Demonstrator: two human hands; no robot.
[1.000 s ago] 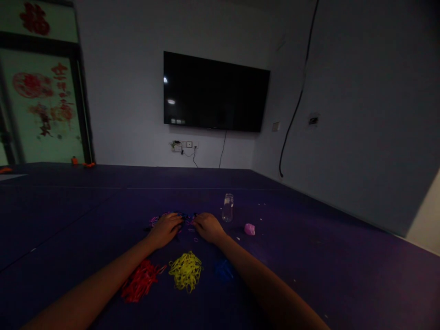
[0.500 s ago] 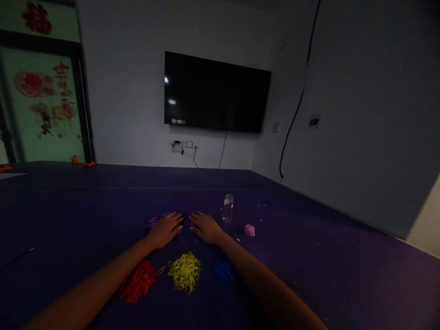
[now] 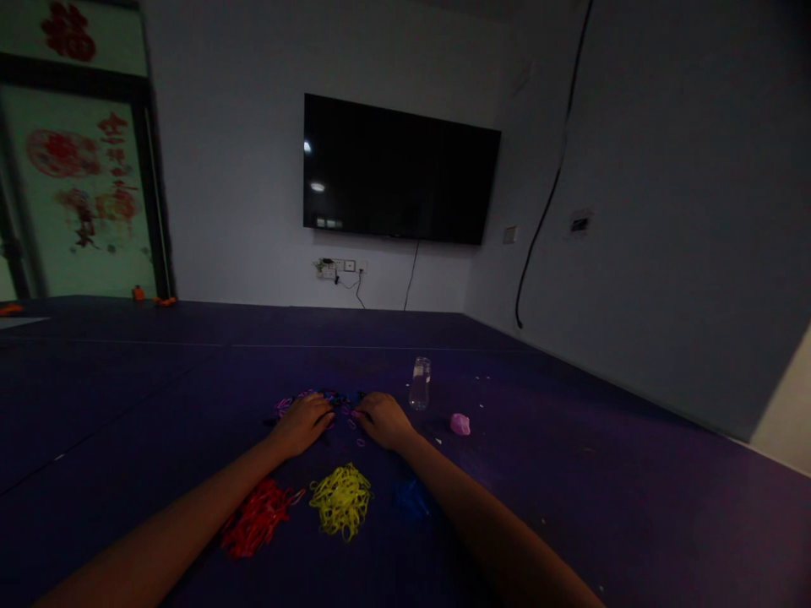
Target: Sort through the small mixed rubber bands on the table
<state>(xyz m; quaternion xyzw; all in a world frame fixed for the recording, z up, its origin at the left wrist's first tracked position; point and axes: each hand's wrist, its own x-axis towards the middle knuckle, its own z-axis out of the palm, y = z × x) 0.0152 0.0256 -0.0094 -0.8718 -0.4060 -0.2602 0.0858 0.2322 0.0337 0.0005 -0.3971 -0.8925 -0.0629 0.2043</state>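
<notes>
A loose pile of purple, pink and dark rubber bands (image 3: 345, 400) lies on the dark purple surface between and beyond my hands. My left hand (image 3: 306, 424) rests at its left side, fingers bent down into the bands. At the right side my right hand (image 3: 382, 420) has its fingers curled, with the tips down among the bands. What the fingertips hold is too dark and small to make out. Nearer me are heaps of red rubber bands (image 3: 258, 517), yellow rubber bands (image 3: 342, 500) and blue rubber bands (image 3: 411, 500), the blue one beside my right forearm.
A clear bottle (image 3: 419, 384) stands upright just right of my right hand. A pink lump (image 3: 459, 424) sits farther right, among small white scraps. On the far wall hangs a black television (image 3: 400, 171); a dark cable (image 3: 546, 203) runs down the right wall.
The fingers of both hands, stretched flat over the pile before, are now bent and drawn back. More of the dark bands and a few pink loops show between the hands.
</notes>
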